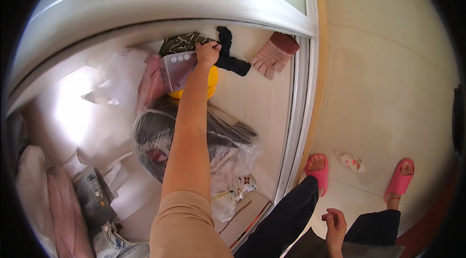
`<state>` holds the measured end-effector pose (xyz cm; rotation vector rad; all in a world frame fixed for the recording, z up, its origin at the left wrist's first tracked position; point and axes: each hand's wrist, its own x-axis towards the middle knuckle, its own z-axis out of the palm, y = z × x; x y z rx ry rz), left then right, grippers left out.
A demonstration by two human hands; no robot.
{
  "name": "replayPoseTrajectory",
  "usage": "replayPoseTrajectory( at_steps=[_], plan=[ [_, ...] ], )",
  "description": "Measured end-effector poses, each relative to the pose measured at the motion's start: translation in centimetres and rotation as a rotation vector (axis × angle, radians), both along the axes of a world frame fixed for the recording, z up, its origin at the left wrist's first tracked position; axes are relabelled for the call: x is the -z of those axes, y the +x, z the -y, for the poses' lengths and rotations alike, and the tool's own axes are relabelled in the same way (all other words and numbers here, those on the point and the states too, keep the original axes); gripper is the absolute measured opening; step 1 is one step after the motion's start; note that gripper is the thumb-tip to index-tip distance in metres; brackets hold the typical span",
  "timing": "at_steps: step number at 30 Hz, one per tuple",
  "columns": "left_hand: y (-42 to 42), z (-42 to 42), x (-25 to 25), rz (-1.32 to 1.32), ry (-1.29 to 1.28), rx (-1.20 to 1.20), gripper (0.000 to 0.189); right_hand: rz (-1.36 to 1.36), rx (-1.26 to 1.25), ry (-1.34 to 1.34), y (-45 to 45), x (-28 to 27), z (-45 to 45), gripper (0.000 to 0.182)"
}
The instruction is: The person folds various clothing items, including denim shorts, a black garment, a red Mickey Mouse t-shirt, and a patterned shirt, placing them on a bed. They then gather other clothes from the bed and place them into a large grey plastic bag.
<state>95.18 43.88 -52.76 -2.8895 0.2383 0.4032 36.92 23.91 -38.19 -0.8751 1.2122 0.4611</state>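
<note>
My left hand (207, 53) reaches far into a cabinet, its fingers closed on a black sock-like cloth (233, 64). Beside the fingers is a bunched dark green patterned cloth (182, 43). Below the hand lie a flat greyish-purple package (178, 72) and a yellow bag (212, 79), both partly covered by my forearm. A pink knitted glove (273, 54) with a dark red cuff rests to the right, apart from the hand. My right hand (335, 223) hangs near my lap with loosely bent fingers, and nothing shows in it.
A clear plastic bag (153, 130) of dark clothing fills the cabinet's middle. Denim clothing (96, 194) and a pink garment (65, 210) hang at lower left. A metal sliding-door track (296, 112) edges the floor. A small printed cloth (350, 161) lies between my pink slippers (320, 181).
</note>
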Motion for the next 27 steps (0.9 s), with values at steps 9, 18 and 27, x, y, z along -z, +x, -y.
replayPoseTrajectory(
  at_steps=[9,18,27],
  plan=[
    [-2.2,-0.5,3.8,0.151,-0.318,-0.024,0.021,-0.069,0.115,0.032,0.6,-0.8,1.2,0.014],
    [-13.5,-5.3,-12.0,0.387,-0.384,-0.061,0.028,-0.016,0.13,0.147,1.6,-2.9,3.2,0.014],
    [-8.7,0.2,-33.1,0.142,-0.383,-0.168,0.036,0.061,0.268,0.324,-1.0,-4.3,5.2,0.015]
  ],
)
